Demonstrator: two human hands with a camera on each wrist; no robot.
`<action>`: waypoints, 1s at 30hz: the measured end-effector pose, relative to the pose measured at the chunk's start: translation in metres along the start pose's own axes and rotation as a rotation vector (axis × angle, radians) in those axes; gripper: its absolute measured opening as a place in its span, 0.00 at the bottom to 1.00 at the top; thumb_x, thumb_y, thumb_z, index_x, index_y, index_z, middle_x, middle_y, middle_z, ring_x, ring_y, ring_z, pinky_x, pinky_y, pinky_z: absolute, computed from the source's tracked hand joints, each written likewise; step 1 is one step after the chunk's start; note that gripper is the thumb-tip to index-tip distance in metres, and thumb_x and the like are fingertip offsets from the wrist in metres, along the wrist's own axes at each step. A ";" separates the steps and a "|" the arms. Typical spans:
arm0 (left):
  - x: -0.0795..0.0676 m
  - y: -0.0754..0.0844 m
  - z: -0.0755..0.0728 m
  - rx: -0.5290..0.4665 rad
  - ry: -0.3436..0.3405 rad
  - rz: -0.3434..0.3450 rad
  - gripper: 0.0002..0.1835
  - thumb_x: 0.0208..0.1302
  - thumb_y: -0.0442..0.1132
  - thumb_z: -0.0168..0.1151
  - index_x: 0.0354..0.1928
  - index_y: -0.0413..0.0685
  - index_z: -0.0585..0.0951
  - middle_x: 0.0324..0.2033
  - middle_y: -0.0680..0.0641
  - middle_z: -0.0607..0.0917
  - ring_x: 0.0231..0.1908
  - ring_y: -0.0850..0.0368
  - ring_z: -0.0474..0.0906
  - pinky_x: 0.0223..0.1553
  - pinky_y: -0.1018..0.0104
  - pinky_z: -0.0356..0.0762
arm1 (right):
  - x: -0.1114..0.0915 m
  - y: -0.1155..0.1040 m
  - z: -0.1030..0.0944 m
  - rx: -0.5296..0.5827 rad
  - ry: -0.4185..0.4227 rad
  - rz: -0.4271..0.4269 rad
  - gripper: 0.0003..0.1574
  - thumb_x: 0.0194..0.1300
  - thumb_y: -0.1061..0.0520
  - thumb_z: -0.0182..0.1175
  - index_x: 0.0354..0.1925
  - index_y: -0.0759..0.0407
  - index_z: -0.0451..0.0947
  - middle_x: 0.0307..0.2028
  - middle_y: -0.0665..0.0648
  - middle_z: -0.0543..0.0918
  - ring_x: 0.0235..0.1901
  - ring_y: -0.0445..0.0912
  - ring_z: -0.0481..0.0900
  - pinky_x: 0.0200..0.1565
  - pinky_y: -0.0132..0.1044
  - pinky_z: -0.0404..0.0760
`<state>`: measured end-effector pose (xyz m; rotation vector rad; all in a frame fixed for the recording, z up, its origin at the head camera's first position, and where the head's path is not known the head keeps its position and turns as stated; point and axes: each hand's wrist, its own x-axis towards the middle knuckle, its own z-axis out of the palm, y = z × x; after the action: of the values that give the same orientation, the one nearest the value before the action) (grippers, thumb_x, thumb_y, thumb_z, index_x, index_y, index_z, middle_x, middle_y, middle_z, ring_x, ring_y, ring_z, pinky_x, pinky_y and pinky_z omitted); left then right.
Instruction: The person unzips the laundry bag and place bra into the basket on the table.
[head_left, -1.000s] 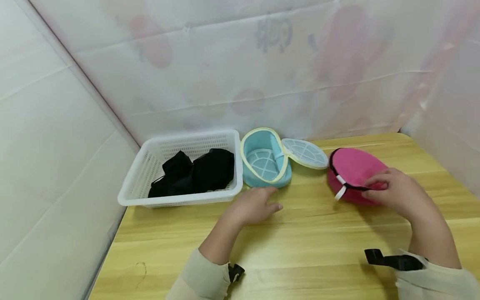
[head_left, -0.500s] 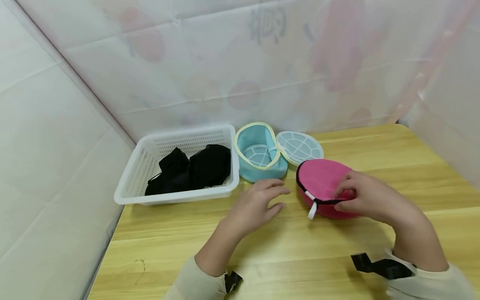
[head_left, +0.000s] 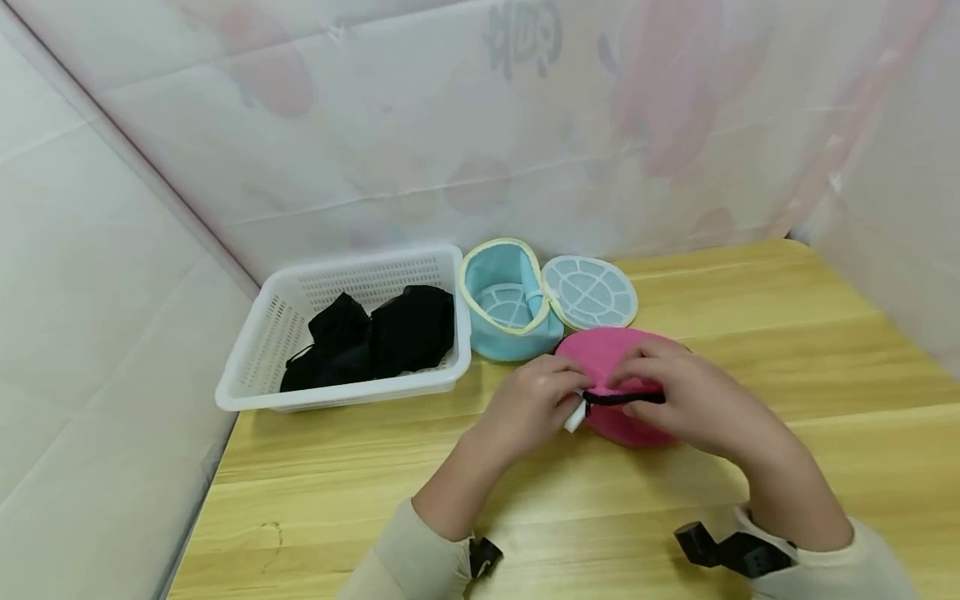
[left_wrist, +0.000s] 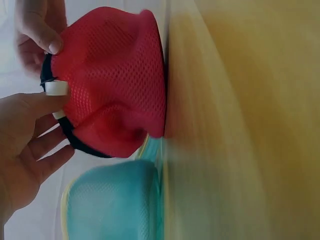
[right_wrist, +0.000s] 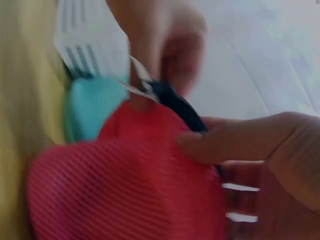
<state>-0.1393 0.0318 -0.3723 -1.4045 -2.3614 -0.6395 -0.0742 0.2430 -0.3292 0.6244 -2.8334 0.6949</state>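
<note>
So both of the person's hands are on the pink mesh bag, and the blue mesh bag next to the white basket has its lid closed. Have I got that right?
Not quite: the lid of the blue mesh bag is open, folded out to one side, as the head view shows. Both hands, left hand and right hand, are indeed on the pink mesh bag.

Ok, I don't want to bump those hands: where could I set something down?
Bare yellow wooden table lies right of the right forearm; left of the left forearm, in front of the white perforated plastic basket; and between the forearms. Crowding runs from basket past the open blue mesh pouch to the round pink mesh pouch the left hand and right hand hold.
</note>
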 end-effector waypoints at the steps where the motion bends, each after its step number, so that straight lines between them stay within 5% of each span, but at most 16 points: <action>1: -0.001 -0.001 -0.002 -0.002 0.002 -0.019 0.10 0.63 0.36 0.67 0.45 0.52 0.88 0.45 0.55 0.86 0.50 0.62 0.80 0.57 0.76 0.74 | 0.003 -0.003 0.004 -0.015 0.040 -0.031 0.18 0.50 0.63 0.74 0.38 0.43 0.84 0.41 0.43 0.78 0.44 0.41 0.75 0.44 0.40 0.79; 6: -0.002 -0.006 -0.006 -0.045 0.005 -0.107 0.09 0.64 0.36 0.65 0.45 0.48 0.88 0.44 0.53 0.85 0.47 0.61 0.80 0.52 0.77 0.76 | 0.019 -0.012 0.025 -0.098 0.266 -0.224 0.21 0.44 0.61 0.78 0.40 0.54 0.86 0.42 0.51 0.82 0.47 0.49 0.78 0.48 0.47 0.78; 10: -0.002 -0.010 -0.003 -0.104 0.049 -0.178 0.08 0.62 0.35 0.67 0.43 0.47 0.88 0.40 0.52 0.83 0.45 0.61 0.80 0.48 0.78 0.77 | 0.022 -0.010 0.034 -0.140 0.368 -0.309 0.23 0.41 0.62 0.79 0.41 0.55 0.88 0.40 0.53 0.84 0.43 0.49 0.80 0.42 0.47 0.79; 16: -0.003 -0.013 -0.002 -0.157 0.072 -0.220 0.07 0.60 0.35 0.70 0.41 0.48 0.89 0.39 0.53 0.85 0.45 0.62 0.82 0.46 0.81 0.77 | 0.024 -0.006 0.040 -0.138 0.384 -0.378 0.18 0.42 0.62 0.77 0.37 0.53 0.89 0.38 0.53 0.84 0.38 0.48 0.80 0.36 0.45 0.77; 23: -0.003 -0.012 -0.005 -0.127 0.032 -0.180 0.07 0.60 0.35 0.70 0.41 0.46 0.89 0.39 0.52 0.86 0.41 0.62 0.82 0.45 0.80 0.77 | 0.024 -0.007 0.046 -0.097 0.359 -0.322 0.06 0.57 0.54 0.65 0.32 0.54 0.85 0.35 0.49 0.84 0.39 0.46 0.80 0.43 0.44 0.78; 30: -0.004 -0.012 -0.005 -0.096 0.036 -0.146 0.07 0.61 0.36 0.70 0.40 0.45 0.89 0.38 0.52 0.86 0.41 0.61 0.82 0.45 0.76 0.78 | 0.026 -0.009 0.051 -0.156 0.337 -0.317 0.04 0.53 0.56 0.65 0.32 0.51 0.82 0.34 0.49 0.80 0.36 0.46 0.76 0.37 0.43 0.74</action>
<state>-0.1478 0.0208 -0.3723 -1.2551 -2.4500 -0.8207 -0.0960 0.2025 -0.3642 0.8177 -2.3801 0.4662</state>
